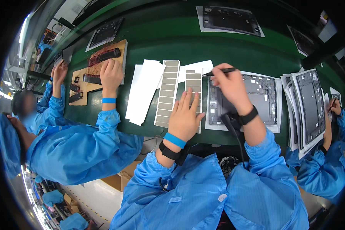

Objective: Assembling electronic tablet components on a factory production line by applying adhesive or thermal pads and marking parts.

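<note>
My left hand [186, 119] lies flat, fingers stretched, on a narrow white sheet of grey-beige rectangular stickers [193, 79]. Above that sheet's upper right edge, my right hand [230, 85] pinches slim black tweezers [227, 71], whose tip points left at the top of the stickers. Whether the tip touches one I cannot tell. Left of it lies a longer sheet of the same stickers [168, 82]. Partly under my right forearm is a black tablet housing [258, 94] on white paper, its inner side up with small white and silver patches.
Blank white sheets [145, 92] overlap on the left. A leaning stack of tablet housings [309, 103] stands to the right, and another housing [230, 21] lies at the back. Co-workers sit on both sides; one hand [112, 74] rests over a wooden fixture [94, 89].
</note>
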A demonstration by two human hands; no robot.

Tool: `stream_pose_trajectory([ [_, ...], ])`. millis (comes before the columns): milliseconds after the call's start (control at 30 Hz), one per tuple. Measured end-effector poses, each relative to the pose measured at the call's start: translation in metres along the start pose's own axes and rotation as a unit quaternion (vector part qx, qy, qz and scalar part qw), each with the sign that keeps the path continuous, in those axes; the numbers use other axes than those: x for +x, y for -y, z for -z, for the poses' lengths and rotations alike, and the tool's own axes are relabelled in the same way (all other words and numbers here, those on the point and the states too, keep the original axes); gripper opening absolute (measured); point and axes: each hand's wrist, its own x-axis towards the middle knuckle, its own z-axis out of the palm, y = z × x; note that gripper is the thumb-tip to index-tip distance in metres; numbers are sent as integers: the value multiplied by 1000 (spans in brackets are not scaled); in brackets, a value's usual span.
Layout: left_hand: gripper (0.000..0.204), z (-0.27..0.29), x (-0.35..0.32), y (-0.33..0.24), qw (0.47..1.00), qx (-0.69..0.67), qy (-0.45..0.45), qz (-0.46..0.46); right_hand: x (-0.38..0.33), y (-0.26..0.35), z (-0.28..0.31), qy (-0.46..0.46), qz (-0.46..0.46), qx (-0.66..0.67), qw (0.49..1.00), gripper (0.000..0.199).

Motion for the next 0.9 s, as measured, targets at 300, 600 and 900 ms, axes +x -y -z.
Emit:
stream_pose_trajectory([
  [300,64,-3,-6,1,999,-27,-25,2,24,-14,-25,13,24,-108,994,22],
  [600,64,-8,-11,-2,998,-36,-44,-8,19,-16,-26,-22,13,13,1000,21],
  [900,61,1,-13,-5,994,-55,-96,3,-89,2,37,3,-82,19,996,19],
])
